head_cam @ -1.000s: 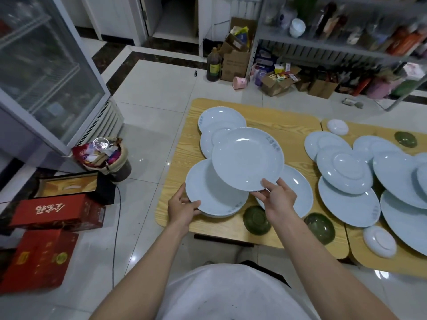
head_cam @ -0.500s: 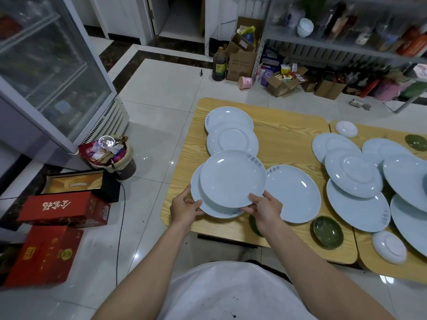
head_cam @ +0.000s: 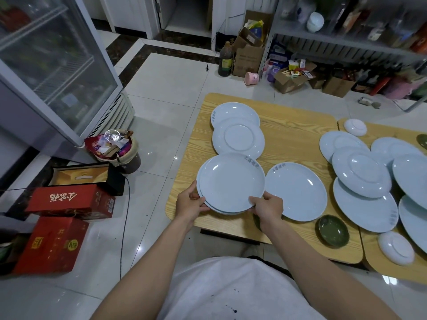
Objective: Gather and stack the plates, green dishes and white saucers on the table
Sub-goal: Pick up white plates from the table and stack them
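Two pale blue plates (head_cam: pixel 231 182) are stacked at the near left corner of the wooden table (head_cam: pixel 293 135), the upper one seated slightly off-centre on the lower. The stack is gripped at its near rim by both hands: the left hand (head_cam: pixel 189 203) is closed on the left edge, thumb on top and fingers curled beneath; the right hand (head_cam: pixel 268 206) pinches the right edge the same way. A single plate (head_cam: pixel 298 192) lies just beside the stack on the right. Two overlapping plates (head_cam: pixel 238 132) lie beyond it. A green dish (head_cam: pixel 333 230) sits near the table's front edge, with a white saucer (head_cam: pixel 396 248) to its right.
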Motion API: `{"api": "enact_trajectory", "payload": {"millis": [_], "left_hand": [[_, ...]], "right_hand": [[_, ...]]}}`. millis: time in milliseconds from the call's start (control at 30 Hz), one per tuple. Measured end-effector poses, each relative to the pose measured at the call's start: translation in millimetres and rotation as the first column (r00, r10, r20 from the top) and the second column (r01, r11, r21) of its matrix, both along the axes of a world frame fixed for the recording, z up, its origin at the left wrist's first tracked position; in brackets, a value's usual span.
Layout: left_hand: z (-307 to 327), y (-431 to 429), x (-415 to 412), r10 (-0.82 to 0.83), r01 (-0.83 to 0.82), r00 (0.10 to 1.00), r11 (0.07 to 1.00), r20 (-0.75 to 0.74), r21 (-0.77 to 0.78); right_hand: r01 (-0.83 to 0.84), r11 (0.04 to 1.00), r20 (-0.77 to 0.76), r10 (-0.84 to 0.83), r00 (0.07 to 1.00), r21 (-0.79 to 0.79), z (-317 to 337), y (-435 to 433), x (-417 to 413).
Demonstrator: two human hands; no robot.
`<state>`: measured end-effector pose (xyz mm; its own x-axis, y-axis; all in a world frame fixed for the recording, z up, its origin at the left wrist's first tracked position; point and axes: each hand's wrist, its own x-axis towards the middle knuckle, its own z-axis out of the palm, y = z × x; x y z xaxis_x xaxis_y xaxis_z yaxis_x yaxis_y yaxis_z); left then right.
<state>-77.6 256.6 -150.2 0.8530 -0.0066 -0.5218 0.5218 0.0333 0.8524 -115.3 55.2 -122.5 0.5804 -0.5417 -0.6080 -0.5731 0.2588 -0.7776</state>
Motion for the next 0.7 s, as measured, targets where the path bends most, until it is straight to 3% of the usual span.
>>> {"api": "enact_trajectory", "payload": {"millis": [233,700], "left_hand": [[-1,-1,-1,-0.011,0.011,1.000,1.000,-0.004,0.013],[3,-3,0,-0.060,0.058,0.998,0.995,0.017,0.085]], "right_hand": [[-0.109,0.973,-0.093,0.092,0.991,-0.203,-15,-1,3],[-0.071,0.984,-0.095,0.056,0.994,-0.164,-23,3,3]]}}
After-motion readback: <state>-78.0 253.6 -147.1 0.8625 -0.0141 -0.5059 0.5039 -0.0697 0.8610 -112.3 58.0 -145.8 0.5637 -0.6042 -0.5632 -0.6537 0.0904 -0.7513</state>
